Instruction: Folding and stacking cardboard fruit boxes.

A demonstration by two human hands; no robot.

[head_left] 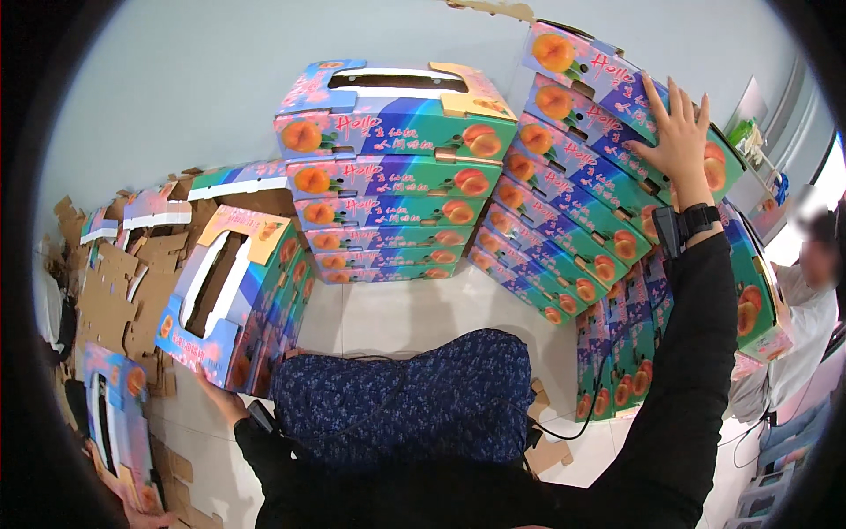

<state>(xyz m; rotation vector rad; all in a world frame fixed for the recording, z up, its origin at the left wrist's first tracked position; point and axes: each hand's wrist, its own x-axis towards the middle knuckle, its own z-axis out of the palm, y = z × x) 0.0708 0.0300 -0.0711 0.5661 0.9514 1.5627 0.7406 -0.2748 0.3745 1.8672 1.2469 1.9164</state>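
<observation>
My right hand (679,137) lies open, fingers spread, against the printed front of the top peach carton (608,75) in the tall, leaning right stack. My left hand (220,397) touches the lower near edge of a peach carton (203,304) on the left stack. Its visible fingers look stretched out, and the carton partly hides them. That carton has a white-edged handle slot on top. Between the two stacks stands a middle stack, topped by another peach carton (397,123) with a long handle slot.
Flattened brown cardboard (123,295) lies at the left. At the lower left another person's hand (150,518) is by an upright carton (119,423). More cartons (621,344) stand low on the right, near a person in white (802,309). A black cable (590,414) hangs near my right arm.
</observation>
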